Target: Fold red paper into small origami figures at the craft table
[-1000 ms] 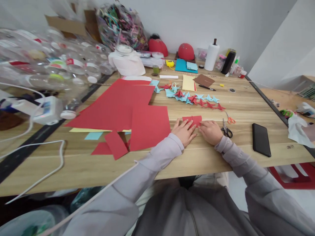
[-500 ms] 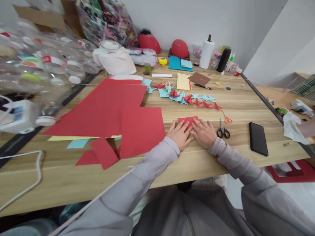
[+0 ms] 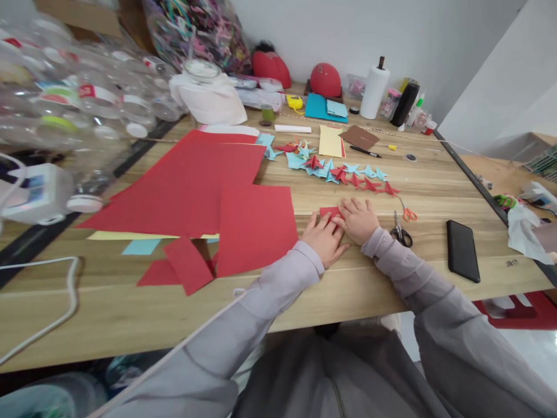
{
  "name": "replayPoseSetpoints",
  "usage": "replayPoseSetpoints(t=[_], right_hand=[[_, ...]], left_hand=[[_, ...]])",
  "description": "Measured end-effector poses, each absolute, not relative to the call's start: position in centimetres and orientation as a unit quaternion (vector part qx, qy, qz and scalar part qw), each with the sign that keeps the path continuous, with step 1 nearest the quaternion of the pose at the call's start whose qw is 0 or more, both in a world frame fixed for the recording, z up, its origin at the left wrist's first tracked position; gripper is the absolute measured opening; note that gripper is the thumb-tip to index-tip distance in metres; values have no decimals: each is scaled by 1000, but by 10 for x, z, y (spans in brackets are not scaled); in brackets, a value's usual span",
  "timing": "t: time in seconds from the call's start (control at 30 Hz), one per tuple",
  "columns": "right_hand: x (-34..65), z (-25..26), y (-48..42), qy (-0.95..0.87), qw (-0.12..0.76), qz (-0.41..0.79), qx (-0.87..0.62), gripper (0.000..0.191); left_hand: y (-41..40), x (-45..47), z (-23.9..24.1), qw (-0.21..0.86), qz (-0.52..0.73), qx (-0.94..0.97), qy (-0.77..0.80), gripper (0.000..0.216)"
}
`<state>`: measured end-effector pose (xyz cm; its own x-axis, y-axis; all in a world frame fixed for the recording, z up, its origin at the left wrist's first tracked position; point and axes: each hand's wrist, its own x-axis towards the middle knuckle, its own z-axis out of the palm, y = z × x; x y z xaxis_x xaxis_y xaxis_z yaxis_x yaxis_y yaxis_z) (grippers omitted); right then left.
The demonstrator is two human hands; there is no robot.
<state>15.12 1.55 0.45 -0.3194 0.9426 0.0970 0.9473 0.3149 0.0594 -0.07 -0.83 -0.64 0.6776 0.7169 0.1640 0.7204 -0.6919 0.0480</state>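
Note:
A small piece of folded red paper (image 3: 328, 212) lies flat on the table in front of me, its right part hidden under my fingers. My left hand (image 3: 324, 239) rests palm down with fingers spread, the fingertips on the paper's lower left edge. Beside it, my right hand (image 3: 359, 222) lies over the right part of the paper, fingers stretched forward and thumb close to the left fingertips. Black-handled scissors (image 3: 401, 233) are just right of that hand, with small orange-handled scissors (image 3: 409, 213) behind them.
Large red paper sheets (image 3: 256, 232) and red cut pieces (image 3: 188, 265) lie to the left. Red and light-blue folded paper stars (image 3: 331, 171) run in a row behind my hands. A black phone (image 3: 462, 251) lies at right; plastic bottles (image 3: 96, 98) crowd the far left.
My right hand has slid left over the paper and now covers its right part. My left hand stays at the paper's lower left edge. The view has shifted slightly.

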Motion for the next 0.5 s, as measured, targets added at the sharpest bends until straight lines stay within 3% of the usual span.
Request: replayPoseSetpoints(t=[0.23,0.5], right_hand=[[167,7,-18,-824,2,-66,-562,51],[151,10,15,-814,20,-38,-579,48]], left_hand=[[-7,-2,-11,-7,-113,-914,-390,50],[-9,-2,-8,-3,-99,-915,-390,52]])
